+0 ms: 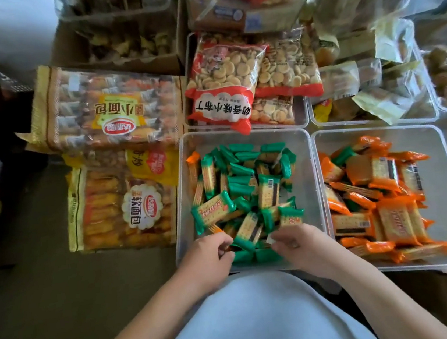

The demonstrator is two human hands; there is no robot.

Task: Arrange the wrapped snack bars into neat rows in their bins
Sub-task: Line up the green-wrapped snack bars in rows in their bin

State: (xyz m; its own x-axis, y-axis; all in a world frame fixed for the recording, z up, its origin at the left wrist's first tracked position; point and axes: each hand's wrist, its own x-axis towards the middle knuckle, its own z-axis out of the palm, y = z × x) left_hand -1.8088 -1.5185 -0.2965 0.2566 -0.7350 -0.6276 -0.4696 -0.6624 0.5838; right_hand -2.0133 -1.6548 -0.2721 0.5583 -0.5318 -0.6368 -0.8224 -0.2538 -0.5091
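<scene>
The green-wrapped snack bars [243, 192] lie in a loose, criss-crossed heap in the clear plastic bin [306, 176] at the centre of the frame, with no row formed yet. Both hands work at its near edge. The left hand [206, 257] has its fingers curled narrowly against the nearest bars, though I cannot tell whether it actually holds one. The right hand [300, 243] closes thumb and forefinger on what looks like a pale wrapper corner. The main risk seems to be slippage: the wrappers are glossy, crinkly film with pinched, fluted ends, so a bar gripped only by its end may twist free or drag its neighbours askew. The bars are flat rectangles that look like crackers and are probably brittle, so a hard squeeze could crack them. Pulling from the bottom of the heap may send the tilted bars above sliding into any row begun there. Sorting could also go astray: 1 orange bar [193, 167] stands at the bin's far left, and 1 green bar [343, 155] sits among the orange-wrapped bars [391, 219] in the right bin [442, 170]. A soft bag of round biscuits [223, 84] overhangs the far rim and may get in the way.
</scene>
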